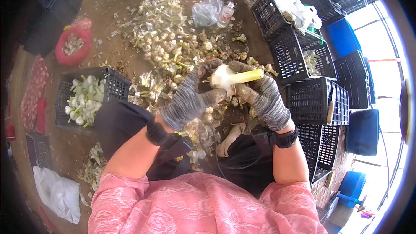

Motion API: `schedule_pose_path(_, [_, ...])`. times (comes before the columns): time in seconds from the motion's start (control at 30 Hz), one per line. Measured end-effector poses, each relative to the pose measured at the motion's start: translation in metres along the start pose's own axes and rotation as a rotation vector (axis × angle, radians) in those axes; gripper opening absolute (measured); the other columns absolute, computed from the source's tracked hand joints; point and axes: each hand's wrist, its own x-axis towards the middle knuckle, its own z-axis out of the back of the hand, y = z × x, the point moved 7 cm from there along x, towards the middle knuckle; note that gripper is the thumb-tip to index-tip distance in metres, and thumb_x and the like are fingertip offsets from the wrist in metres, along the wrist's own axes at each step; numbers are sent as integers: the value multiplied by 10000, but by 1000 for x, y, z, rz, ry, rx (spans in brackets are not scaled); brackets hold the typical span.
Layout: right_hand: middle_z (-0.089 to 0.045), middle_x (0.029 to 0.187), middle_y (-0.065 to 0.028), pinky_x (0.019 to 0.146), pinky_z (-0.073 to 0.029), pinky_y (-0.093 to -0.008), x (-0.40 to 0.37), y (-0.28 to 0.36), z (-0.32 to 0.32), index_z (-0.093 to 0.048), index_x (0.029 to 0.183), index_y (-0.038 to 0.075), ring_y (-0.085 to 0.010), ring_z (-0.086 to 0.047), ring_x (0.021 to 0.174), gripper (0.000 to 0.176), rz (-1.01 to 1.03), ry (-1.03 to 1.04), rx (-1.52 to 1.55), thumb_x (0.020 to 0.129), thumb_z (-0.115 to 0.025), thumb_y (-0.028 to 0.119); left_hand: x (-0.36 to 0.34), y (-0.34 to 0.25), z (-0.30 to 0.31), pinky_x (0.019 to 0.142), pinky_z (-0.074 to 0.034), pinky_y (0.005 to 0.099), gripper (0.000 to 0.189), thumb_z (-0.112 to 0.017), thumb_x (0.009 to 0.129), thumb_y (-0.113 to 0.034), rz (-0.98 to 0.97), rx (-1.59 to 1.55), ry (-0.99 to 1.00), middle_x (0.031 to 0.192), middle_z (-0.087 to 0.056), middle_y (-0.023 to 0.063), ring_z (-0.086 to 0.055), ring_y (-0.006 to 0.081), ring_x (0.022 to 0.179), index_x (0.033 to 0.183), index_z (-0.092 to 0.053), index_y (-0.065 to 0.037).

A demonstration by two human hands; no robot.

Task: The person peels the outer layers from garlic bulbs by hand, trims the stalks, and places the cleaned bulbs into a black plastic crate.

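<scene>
Between my two gloved hands is a large white garlic bulb (222, 79) with a thick yellow-green stem pointing right. My left hand (193, 93), in a grey knit glove with dirty fingertips, grips the bulb from the left with thumb and fingers. On the other side my right hand (260, 93), gloved alike, has its fingers closed on the bulb near the base of the stem. Below and beyond both hands spreads a heap of garlic bulbs (158, 52) with loose skins on the ground.
Left of my knee stands a black crate (118, 87) of cleaned garlic, with a red mesh bag (58, 52) behind it. Black crates (318, 99) are stacked at the right. A clear plastic bottle (225, 15) and a plastic bag (207, 12) lie past the heap.
</scene>
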Motion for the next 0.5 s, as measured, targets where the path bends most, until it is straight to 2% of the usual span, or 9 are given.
schedule_pose_path(0.07, [-566, 1116, -58, 828, -441, -254, 1, 1, 1, -481, 1214, 26, -101, -527, 951, 427, 2, -32, 13, 812, -613, 85, -1, -1, 1, 867, -439, 269, 623, -667, 753, -70, -8, -42, -17, 1173, -485, 70, -505, 133, 1001, 1291, -356, -25])
schedule_pose_path(0.13, [-567, 1117, -61, 822, -443, -252, 1, 0, 1, -506, 1192, 31, -106, -533, 948, 411, 3, -67, 24, 800, -623, 72, -2, -12, -1, 837, -460, 276, 550, -680, 746, -95, -55, -43, -60, 1138, -533, 70, -530, 141, 983, 1235, -438, -23])
schedule_pose_path(0.2, [-568, 1118, -70, 816, -448, -258, 1, 12, 5, -555, 1130, 35, -118, -543, 946, 369, 228, -193, -231, 772, -644, 53, -1, -13, -2, 817, -469, 271, 521, -668, 753, -78, -43, 35, -99, 1105, -551, 66, -540, 136, 961, 1223, -452, -21])
schedule_pose_path(0.23, [-568, 1118, -70, 816, -448, -258, 2, 10, 4, -555, 1130, 35, -118, -543, 946, 369, 227, -192, -230, 772, -644, 53, -2, -12, 1, 798, -478, 266, 492, -657, 759, -61, -30, 113, -139, 1073, -569, 62, -550, 132, 939, 1212, -467, -19])
schedule_pose_path(0.3, [-569, 1116, -81, 806, -455, -262, -2, 23, 1, -579, 1092, 38, -136, -552, 956, 348, 455, -266, -491, 753, -657, 48, -1, -6, 4, 755, -487, 246, 495, -628, 780, -40, 29, 47, -135, 1029, -577, 54, -556, 112, 879, 1238, -441, -21])
schedule_pose_path(0.37, [-575, 1101, -76, 801, -460, -265, -3, 28, -3, -577, 1093, 39, -141, -560, 945, 347, 472, -302, -584, 755, -656, 49, -2, -2, 6, 663, -500, 217, 466, -596, 804, -18, 86, -3, -154, 956, -591, 43, -565, 80, 763, 1243, -438, -20])
schedule_pose_path(0.4, [-582, 1087, -72, 796, -464, -267, -5, 31, -5, -574, 1094, 39, -147, -568, 935, 346, 490, -339, -678, 758, -655, 49, -2, -5, 5, 663, -500, 217, 466, -596, 804, -18, 86, -3, -155, 956, -591, 43, -565, 80, 763, 1243, -438, -20])
schedule_pose_path(0.43, [-582, 1087, -72, 796, -464, -267, -7, 31, -6, -574, 1094, 39, -147, -568, 935, 346, 490, -339, -677, 758, -655, 49, -2, -10, 3, 698, -493, 230, 421, -608, 794, -30, 105, 31, -165, 963, -604, 51, -574, 97, 799, 1195, -479, -14])
schedule_pose_path(0.5, [-598, 1045, -68, 781, -476, -271, -3, 10, 3, -571, 1082, 23, -153, -585, 905, 316, 215, -303, 4, 779, -643, 74, -2, -11, 3, 734, -486, 242, 378, -620, 784, -41, 125, 63, -173, 969, -616, 59, -583, 114, 834, 1148, -520, -8])
